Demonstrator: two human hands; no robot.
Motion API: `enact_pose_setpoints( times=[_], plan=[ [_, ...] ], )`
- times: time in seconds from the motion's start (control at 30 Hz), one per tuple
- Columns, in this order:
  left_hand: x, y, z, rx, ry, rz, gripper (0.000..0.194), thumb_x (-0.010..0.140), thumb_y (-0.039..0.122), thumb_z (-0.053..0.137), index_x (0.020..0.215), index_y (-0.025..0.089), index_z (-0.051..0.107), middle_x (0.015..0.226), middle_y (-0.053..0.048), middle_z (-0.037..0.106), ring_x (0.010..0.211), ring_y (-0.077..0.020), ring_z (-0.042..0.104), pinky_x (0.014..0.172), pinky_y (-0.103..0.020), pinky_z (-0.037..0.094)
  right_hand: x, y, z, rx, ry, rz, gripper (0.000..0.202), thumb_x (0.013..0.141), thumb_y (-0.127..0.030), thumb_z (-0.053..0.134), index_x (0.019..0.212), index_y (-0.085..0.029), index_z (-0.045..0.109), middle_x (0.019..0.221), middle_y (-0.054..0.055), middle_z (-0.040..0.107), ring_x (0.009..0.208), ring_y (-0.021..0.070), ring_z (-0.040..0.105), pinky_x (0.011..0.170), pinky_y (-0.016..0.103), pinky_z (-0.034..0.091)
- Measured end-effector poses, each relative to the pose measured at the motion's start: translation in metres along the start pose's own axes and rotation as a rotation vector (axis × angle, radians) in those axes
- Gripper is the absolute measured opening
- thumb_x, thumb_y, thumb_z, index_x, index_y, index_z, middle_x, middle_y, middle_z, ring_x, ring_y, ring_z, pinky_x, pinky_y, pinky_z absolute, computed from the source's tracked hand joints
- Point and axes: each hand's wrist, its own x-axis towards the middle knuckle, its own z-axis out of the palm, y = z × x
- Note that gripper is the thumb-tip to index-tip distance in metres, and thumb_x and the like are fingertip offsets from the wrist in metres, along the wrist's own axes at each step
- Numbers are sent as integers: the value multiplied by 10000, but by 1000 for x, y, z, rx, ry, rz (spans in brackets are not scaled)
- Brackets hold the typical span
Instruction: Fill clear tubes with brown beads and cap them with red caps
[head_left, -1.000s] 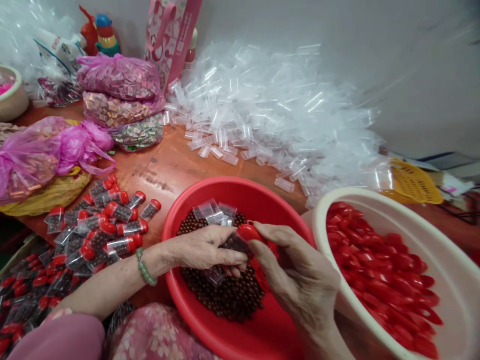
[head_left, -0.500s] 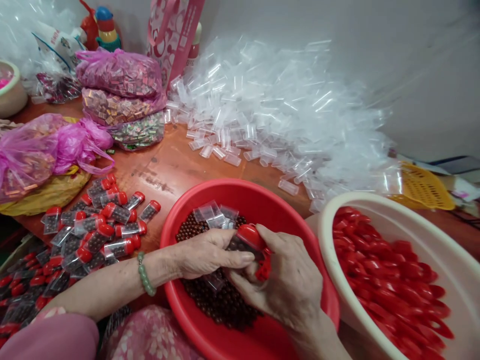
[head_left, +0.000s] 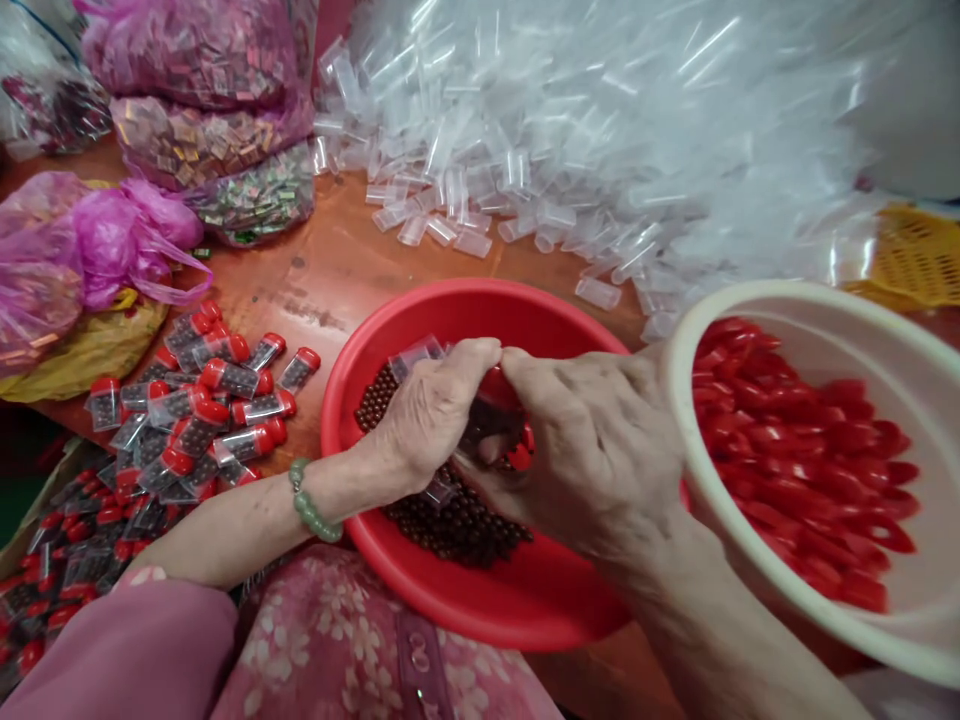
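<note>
Over a red basin (head_left: 480, 300), both my hands meet around a small clear plastic bottle (head_left: 487, 425) with a red cap (head_left: 495, 382) and dark contents. My left hand (head_left: 424, 420), with a green bead bracelet at its wrist, wraps it from the left. My right hand (head_left: 600, 450) closes on it from the right, and the two thumbs come together at the cap. Another bit of red shows under my right fingers. Below lie brown bead-like balls (head_left: 457, 530) and a few clear tubes (head_left: 416, 355). My fingers hide much of the bottle.
On the right a cream basin (head_left: 679, 400) holds red caps (head_left: 795, 450). Clear empty tubes (head_left: 600, 150) are heaped at the back. Filled red-capped bottles (head_left: 202, 400) lie left. Pink bags (head_left: 195, 60) stand back left, a yellow basket (head_left: 919, 255) far right.
The view has tipped downward. My left thumb has risen from the bottle's side to the cap, meeting my right thumb there. Both hands now cover more of the bottle.
</note>
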Motion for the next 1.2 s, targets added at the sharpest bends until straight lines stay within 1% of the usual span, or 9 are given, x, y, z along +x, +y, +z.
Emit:
enact_pose_setpoints(
  times=[0.13,0.3,0.4,0.47,0.57,0.7,0.8,1.03,1.2],
  plan=[
    [-26,6,-38,114,-46,70,447,960,408,309,626,188,508,504,42,512,487,-93,490,532,-239,405,-14,0,1,235,-202,87,524,846,-359,605,1319,-205,440,1172,133,630,1044,291,608,862,457,497],
    [-60,-9,-121,784,431,213,390,948,418,385,674,200,555,615,-1,587,568,-137,528,561,-271,403,-41,12,25,389,-829,148,319,935,-285,504,1235,-177,521,1109,116,609,956,243,641,814,391,529],
    [-69,-29,-161,1232,535,201,340,944,403,404,766,200,610,696,-46,628,700,-208,591,680,-345,450,-44,12,37,415,-1053,132,293,931,-222,501,1213,-185,569,1123,112,576,935,224,639,823,367,519],
    [-70,-38,-171,1371,555,252,294,918,423,468,946,180,632,894,-111,674,904,-288,611,813,-439,465,-41,10,43,422,-1133,148,296,919,-220,525,1206,-181,584,1117,113,573,953,230,632,852,365,503],
    [-69,-40,-155,1328,528,481,397,856,427,597,1147,160,563,1159,-161,629,1119,-333,551,964,-522,432,-38,7,47,437,-1171,212,335,898,-273,571,1217,-170,579,1120,118,577,1021,254,606,909,377,473],
    [-56,-31,-103,1102,54,710,227,886,259,593,1082,147,567,1043,-104,671,1011,-224,598,925,-403,510,-38,0,52,432,-1137,286,417,837,-231,619,1243,-167,550,1122,124,575,1015,261,604,890,371,468],
    [-41,-31,-76,1077,-84,745,129,918,179,513,994,121,599,997,-116,680,969,-218,601,868,-384,533,-36,-7,58,435,-1080,331,449,752,-148,654,1192,-205,583,1096,101,586,899,227,626,804,332,473],
    [-24,-46,-72,1040,-103,720,172,932,150,474,913,103,638,877,-107,697,836,-194,623,761,-343,536,-27,12,73,515,-901,472,151,793,-171,645,940,-203,638,891,24,666,846,183,611,776,288,445],
    [-24,-46,-73,1079,-134,721,176,921,150,483,887,115,653,868,-96,702,826,-200,621,759,-340,525,-44,18,71,521,-848,651,91,786,-235,664,853,-185,626,848,34,652,828,191,594,785,315,435]
  ],
)
